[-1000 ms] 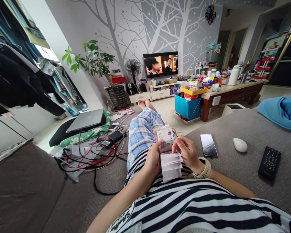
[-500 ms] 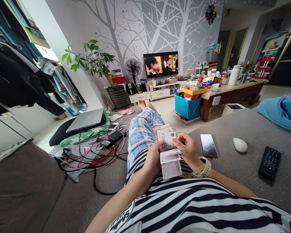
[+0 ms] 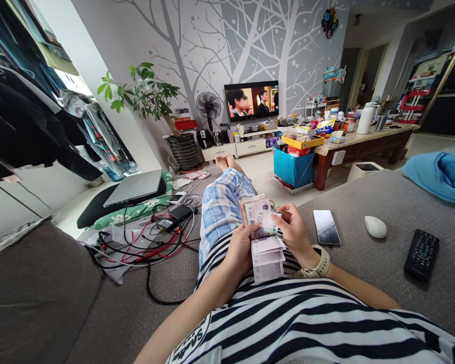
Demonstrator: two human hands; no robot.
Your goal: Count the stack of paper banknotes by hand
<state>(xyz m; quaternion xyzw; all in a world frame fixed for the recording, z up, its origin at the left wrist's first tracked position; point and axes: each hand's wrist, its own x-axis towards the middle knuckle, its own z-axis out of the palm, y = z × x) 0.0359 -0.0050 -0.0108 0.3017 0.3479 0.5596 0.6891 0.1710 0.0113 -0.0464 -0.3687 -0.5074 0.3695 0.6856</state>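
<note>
Left hand (image 3: 239, 248) is gripping a wad of banknotes (image 3: 261, 221) over the lap, long axis running away from the body. Right hand (image 3: 294, 233) is pinching the top note's right edge, so it's the nearer one to that note. More notes (image 3: 267, 258) are hanging folded toward the striped shirt (image 3: 307, 323). Phone (image 3: 326, 227), mouse (image 3: 375, 226) and remote (image 3: 420, 254) are lying on the sofa (image 3: 364, 263) to the right. Fingers behind the wad are hidden; print's too small to read.

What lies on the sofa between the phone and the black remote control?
In the head view, a white computer mouse lies on the grey sofa between the phone and the remote control, touching neither.
</note>
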